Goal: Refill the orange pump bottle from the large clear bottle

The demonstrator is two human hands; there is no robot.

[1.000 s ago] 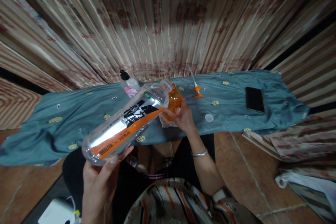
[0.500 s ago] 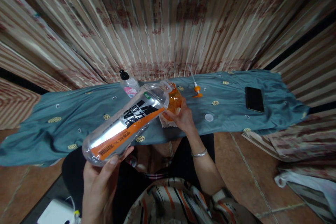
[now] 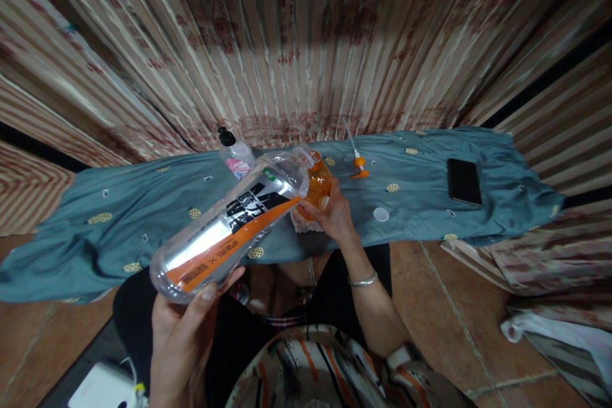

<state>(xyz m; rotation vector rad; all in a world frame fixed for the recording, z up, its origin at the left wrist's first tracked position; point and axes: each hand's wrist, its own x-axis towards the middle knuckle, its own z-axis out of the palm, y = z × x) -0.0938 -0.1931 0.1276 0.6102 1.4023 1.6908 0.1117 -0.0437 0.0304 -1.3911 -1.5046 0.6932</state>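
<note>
No visible change: left hand (image 3: 182, 326) grips tilted clear bottle (image 3: 234, 223), right (image 3: 335, 213) curls round orange bottle (image 3: 319, 183) (necks close); hold looks steady.

I count three bottles (image 3: 234, 223) near the centre; toward the right, one pump (image 3: 359, 162), one white disc (image 3: 381, 214), one phone (image 3: 464, 182).

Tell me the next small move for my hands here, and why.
Perhaps use the left hand to raise the base of the clear bottle slightly: it slants, with its mouth appearing right at the opening of the orange bottle, which the right hand grips.
</note>
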